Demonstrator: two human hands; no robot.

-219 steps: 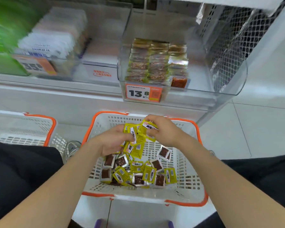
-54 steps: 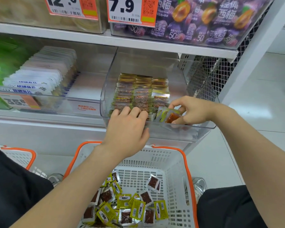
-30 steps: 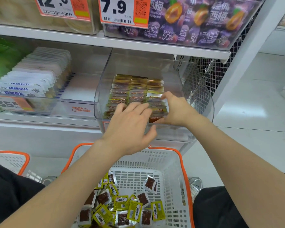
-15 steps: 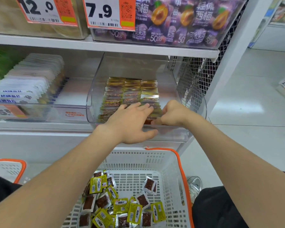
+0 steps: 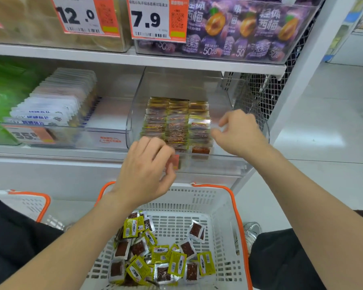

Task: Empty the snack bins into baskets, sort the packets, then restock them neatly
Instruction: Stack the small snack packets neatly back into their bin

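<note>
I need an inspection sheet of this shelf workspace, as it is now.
Surface: white shelf carrying the clear bin.
Job's things: neat packet rows in the bin; loose packets in the white basket.
Clutter: nothing seen.
Hands: left hand before the bin, right hand at the rows' right edge; both loosely curled, apparently empty.
Cables: nothing seen.
Surroundings: second basket, purple packs above, tiled floor.

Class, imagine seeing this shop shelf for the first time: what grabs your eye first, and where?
Two bare hands, the left hand and right hand, hover at the clear bin of stacked packets mid-shelf. Below, loose packets, yellow-green and clear, litter a white basket. Above hangs a bold 7.9 price tag.
</note>
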